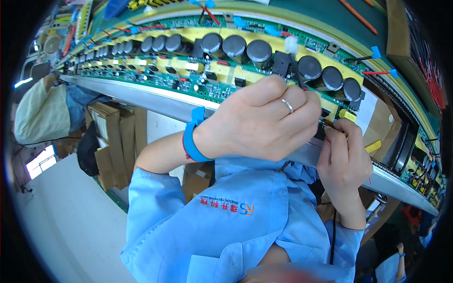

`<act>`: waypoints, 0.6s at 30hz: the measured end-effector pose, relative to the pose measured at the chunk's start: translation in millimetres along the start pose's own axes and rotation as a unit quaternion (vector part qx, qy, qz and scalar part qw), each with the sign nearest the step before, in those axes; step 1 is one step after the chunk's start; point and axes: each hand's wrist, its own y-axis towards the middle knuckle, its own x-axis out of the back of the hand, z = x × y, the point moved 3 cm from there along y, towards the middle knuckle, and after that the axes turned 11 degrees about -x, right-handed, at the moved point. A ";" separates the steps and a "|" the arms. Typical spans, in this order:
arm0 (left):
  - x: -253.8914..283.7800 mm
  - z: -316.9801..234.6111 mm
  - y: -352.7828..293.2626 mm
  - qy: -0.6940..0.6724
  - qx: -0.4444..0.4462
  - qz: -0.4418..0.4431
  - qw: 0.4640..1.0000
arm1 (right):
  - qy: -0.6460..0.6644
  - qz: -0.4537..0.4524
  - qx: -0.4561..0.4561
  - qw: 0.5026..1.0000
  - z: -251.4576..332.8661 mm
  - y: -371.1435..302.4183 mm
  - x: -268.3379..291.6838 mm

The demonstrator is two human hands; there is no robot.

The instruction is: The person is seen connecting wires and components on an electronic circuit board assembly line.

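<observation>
My left hand (264, 118), with a ring and a blue wristband, is closed over the near edge of a long green circuit board (212, 89). From its curled fingers rises a thin dark stick-like thing (298, 75) with a blurred white end (291, 45); whether it is a tool or a cable I cannot tell. My right hand (347, 153) is closed beside it, its fingertips pinched together at the board's right end, next to a small yellow part (348, 115). What the right fingertips hold is hidden. Large black cylindrical capacitors (259, 51) stand in a row behind my hands.
A grey metal rail (141, 93) runs along the near side. More boards with red and black wires (377, 72) lie beyond. Cardboard boxes (111, 141) stand at the left, an open carton with wires (415, 56) at the far right. Another person (45, 111) is at the left.
</observation>
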 end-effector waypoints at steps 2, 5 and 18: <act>1.1 -1.3 -0.8 0.021 -0.015 0.024 0.999 | 0.000 0.005 0.005 1.000 -0.2 0.3 -0.5; -0.7 -0.1 -0.1 0.006 -0.001 0.069 0.998 | -0.005 0.007 -0.006 1.000 -2.4 -0.5 0.5; 38.6 -27.5 -72.9 0.049 0.173 0.072 0.981 | -0.049 0.063 -0.039 0.996 12.9 -6.4 16.8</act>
